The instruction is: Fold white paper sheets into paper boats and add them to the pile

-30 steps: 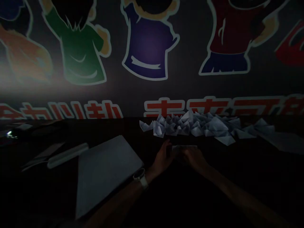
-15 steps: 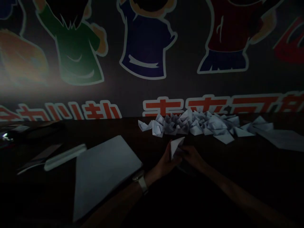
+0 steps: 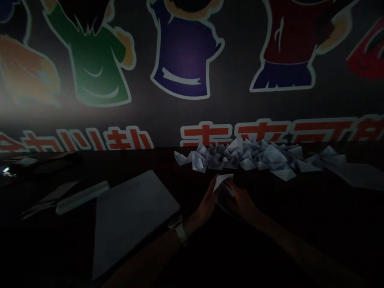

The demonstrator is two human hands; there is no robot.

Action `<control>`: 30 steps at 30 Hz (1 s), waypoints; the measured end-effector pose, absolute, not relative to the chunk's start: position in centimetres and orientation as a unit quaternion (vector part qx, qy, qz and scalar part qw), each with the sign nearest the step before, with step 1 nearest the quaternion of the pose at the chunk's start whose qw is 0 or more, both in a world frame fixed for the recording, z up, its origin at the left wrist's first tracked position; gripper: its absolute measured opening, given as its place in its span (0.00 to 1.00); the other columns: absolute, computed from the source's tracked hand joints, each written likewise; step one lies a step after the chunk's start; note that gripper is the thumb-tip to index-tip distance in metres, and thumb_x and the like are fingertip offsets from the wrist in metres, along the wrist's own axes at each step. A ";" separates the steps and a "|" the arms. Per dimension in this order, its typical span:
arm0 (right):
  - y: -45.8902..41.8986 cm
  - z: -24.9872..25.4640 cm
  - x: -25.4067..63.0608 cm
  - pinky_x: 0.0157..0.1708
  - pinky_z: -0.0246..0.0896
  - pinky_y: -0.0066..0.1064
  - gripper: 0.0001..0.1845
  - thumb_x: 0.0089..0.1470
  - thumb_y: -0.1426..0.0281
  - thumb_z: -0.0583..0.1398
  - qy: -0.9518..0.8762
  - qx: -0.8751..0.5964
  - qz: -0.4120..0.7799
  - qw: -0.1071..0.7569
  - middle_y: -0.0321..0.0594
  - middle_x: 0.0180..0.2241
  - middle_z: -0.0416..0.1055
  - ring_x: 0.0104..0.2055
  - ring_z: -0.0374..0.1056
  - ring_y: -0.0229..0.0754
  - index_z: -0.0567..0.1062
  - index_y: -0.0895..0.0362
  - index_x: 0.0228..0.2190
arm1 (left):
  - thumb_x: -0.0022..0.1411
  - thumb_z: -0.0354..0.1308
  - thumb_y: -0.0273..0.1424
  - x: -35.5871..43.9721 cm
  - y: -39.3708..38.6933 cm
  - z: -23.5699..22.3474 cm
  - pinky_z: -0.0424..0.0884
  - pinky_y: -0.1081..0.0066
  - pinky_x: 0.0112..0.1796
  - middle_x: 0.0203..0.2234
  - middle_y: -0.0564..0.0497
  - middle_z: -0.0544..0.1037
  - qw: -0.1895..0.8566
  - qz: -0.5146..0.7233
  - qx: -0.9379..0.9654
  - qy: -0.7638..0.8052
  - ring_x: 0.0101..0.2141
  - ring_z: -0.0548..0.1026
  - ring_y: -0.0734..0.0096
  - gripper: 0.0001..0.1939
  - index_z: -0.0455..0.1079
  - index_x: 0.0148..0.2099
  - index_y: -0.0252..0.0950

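A folded piece of white paper [image 3: 222,181] is held between my two hands above the dark table. My left hand [image 3: 207,204], with a watch [image 3: 177,229] on its wrist, grips the paper's left side. On the other side, my right hand [image 3: 242,200] is closed on the paper's right edge. The light is dim, so the fingertips and the lower part of the paper are hard to make out. Just beyond my hands lies a heap of folded white paper pieces [image 3: 271,155], some shaped like little boats.
A stack of white paper sheets [image 3: 132,220] lies to the left of my left forearm. Farther left are a long pale object [image 3: 82,197] and dark items with a shiny spot [image 3: 9,172]. A flat sheet [image 3: 360,175] lies at the far right. Behind stands a wall with cartoon figures [image 3: 186,60].
My right hand has come in closer around the paper, and the paper has turned and spread a little between my hands. Other objects have stayed in place.
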State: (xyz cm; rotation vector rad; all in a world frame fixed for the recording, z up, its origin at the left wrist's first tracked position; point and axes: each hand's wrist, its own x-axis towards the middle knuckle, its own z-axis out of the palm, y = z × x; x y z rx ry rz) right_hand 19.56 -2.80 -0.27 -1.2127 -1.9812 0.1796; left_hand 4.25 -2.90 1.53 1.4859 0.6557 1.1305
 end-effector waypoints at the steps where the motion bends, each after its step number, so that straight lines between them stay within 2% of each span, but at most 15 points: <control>1: -2.8 -0.2 19.6 0.44 0.64 0.41 0.26 0.49 0.73 0.52 -0.782 -0.477 0.070 0.395 0.51 0.48 0.69 0.46 0.68 0.50 0.60 0.60 0.52 | 0.61 0.48 0.40 4.2 -2.9 1.5 0.42 0.64 0.60 0.61 0.51 0.53 0.552 0.478 0.624 0.277 0.61 0.48 0.64 0.29 0.50 0.62 0.39; 5: -3.0 -0.2 19.5 0.47 0.62 0.39 0.28 0.49 0.76 0.51 -0.796 -0.452 0.078 0.395 0.48 0.51 0.66 0.49 0.67 0.46 0.57 0.57 0.54 | 0.62 0.47 0.41 4.2 -2.6 1.1 0.43 0.64 0.60 0.61 0.53 0.52 0.555 0.489 0.618 0.265 0.61 0.47 0.64 0.29 0.49 0.63 0.41; 14: -2.7 -0.3 19.7 0.52 0.56 0.41 0.31 0.47 0.78 0.51 -0.804 -0.447 0.094 0.381 0.47 0.55 0.61 0.54 0.61 0.45 0.57 0.56 0.55 | 0.61 0.48 0.42 4.1 -2.1 1.1 0.45 0.62 0.59 0.61 0.48 0.53 0.555 0.482 0.631 0.247 0.60 0.50 0.62 0.29 0.52 0.61 0.37; 16: -2.7 -0.3 19.6 0.49 0.59 0.40 0.31 0.47 0.77 0.52 -0.798 -0.457 0.110 0.378 0.48 0.52 0.64 0.51 0.65 0.46 0.57 0.56 0.54 | 0.60 0.50 0.40 4.0 -2.1 1.1 0.46 0.63 0.59 0.60 0.49 0.54 0.555 0.479 0.633 0.249 0.60 0.50 0.62 0.29 0.52 0.61 0.38; 20: -2.8 -0.3 19.3 0.36 0.65 0.34 0.27 0.47 0.74 0.54 -0.756 -0.516 0.140 0.379 0.45 0.39 0.73 0.38 0.72 0.46 0.59 0.58 0.51 | 0.60 0.50 0.36 3.9 -2.0 1.1 0.52 0.63 0.57 0.59 0.47 0.57 0.577 0.487 0.605 0.254 0.57 0.57 0.62 0.29 0.51 0.61 0.37; 24: -2.7 0.6 19.5 0.38 0.62 0.34 0.15 0.49 0.72 0.55 -0.739 -0.544 0.070 0.390 0.43 0.38 0.73 0.39 0.70 0.45 0.68 0.55 0.42 | 0.60 0.49 0.36 4.3 -1.5 0.2 0.56 0.60 0.55 0.54 0.44 0.64 0.582 0.486 0.602 0.251 0.54 0.62 0.60 0.27 0.53 0.60 0.35; 26: -2.7 1.4 20.0 0.41 0.59 0.36 0.10 0.50 0.71 0.55 -0.751 -0.544 -0.002 0.374 0.43 0.38 0.73 0.42 0.68 0.46 0.72 0.56 0.37 | 0.58 0.50 0.34 4.7 -1.1 -0.5 0.56 0.60 0.54 0.53 0.42 0.65 0.545 0.497 0.629 0.247 0.54 0.62 0.59 0.28 0.52 0.60 0.33; 30: -2.7 2.6 21.1 0.44 0.52 0.39 0.10 0.49 0.75 0.56 -0.805 -0.527 -0.096 0.255 0.43 0.38 0.74 0.43 0.65 0.47 0.76 0.54 0.33 | 0.54 0.54 0.29 4.5 -1.1 -0.7 0.56 0.58 0.54 0.59 0.38 0.54 0.356 0.519 0.717 0.299 0.56 0.58 0.59 0.40 0.37 0.64 0.33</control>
